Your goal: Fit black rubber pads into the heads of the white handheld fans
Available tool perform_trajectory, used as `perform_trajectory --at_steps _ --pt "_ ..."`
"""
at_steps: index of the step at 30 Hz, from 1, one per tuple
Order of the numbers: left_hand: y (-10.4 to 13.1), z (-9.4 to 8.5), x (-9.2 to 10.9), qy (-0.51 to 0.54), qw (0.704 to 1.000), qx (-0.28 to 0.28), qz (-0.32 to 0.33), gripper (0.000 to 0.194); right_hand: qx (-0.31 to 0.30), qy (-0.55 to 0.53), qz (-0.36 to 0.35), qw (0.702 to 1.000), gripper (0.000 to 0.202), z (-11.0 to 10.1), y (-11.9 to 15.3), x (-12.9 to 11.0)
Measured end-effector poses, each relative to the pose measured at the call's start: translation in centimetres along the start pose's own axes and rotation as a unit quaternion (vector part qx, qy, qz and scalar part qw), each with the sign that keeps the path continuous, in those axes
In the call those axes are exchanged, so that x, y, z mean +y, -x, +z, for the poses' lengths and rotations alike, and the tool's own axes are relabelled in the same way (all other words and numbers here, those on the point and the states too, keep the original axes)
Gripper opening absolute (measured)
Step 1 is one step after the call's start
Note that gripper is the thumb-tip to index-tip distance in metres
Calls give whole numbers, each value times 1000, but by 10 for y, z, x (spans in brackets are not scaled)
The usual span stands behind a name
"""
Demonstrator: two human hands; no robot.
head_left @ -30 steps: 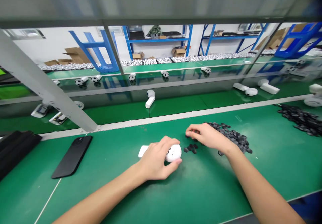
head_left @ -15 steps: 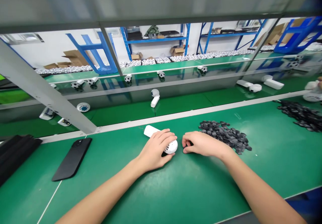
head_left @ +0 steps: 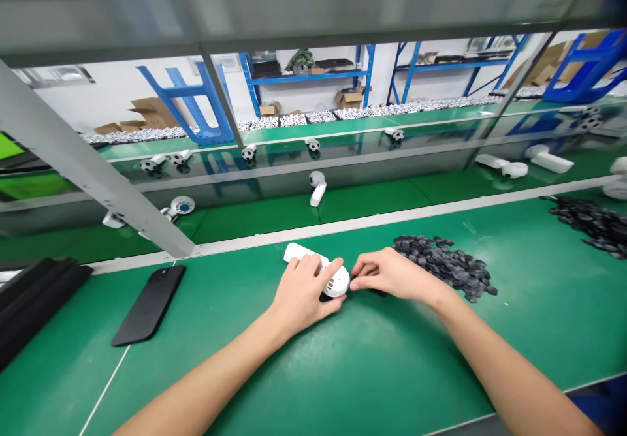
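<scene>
My left hand (head_left: 304, 292) is wrapped over a white device (head_left: 337, 282) with a round slotted head and a long white arm, lying on the green table. Just right of the round head is my right hand (head_left: 379, 273), its thumb and fingertips pinched close to the device's edge; what they hold, if anything, is too small to make out. A small dark piece shows beneath that hand. Behind my right wrist lies a pile of small black pieces (head_left: 445, 263).
A black phone (head_left: 149, 305) and black strips (head_left: 36, 305) lie at the left. Another black pile (head_left: 590, 224) is at the far right. Beyond the table's raised edge, a green belt (head_left: 255, 213) carries white devices (head_left: 318, 189). A slanted metal post (head_left: 98, 162) stands at the left.
My right hand has moved left, up to the device's round head, its fingertips closer together. My left index finger has lifted on the head. The view has shifted slightly, and devices beyond the edge sit farther right.
</scene>
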State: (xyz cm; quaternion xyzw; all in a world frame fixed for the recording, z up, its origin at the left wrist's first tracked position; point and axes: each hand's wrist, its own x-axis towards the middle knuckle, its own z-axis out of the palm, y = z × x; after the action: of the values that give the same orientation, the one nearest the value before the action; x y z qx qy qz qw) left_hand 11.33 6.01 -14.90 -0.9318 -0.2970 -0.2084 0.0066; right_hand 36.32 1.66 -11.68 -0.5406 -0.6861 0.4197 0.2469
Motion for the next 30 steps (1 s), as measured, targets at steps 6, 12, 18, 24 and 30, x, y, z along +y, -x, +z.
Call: perform_trajectory --at_steps 6,12,18,24,30 --pt "6 3 6 34 993 -56 -93 71 2 74 -33 997 22 2 0 -2" --pt "7 3 2 185 962 -22 -201 69 40 -45 -3 998 19 9 0 -7" --pt "4 4 -4 367 904 0 -218 62 77 -114 -44 990 17 27 -7 -9" --pt "5 2 -2 343 913 -43 -215 72 128 -19 -95 987 14 46 -11 -9" --pt "5 -2 -3 384 900 -53 -201 85 161 10 -124 979 18 54 -12 -8"
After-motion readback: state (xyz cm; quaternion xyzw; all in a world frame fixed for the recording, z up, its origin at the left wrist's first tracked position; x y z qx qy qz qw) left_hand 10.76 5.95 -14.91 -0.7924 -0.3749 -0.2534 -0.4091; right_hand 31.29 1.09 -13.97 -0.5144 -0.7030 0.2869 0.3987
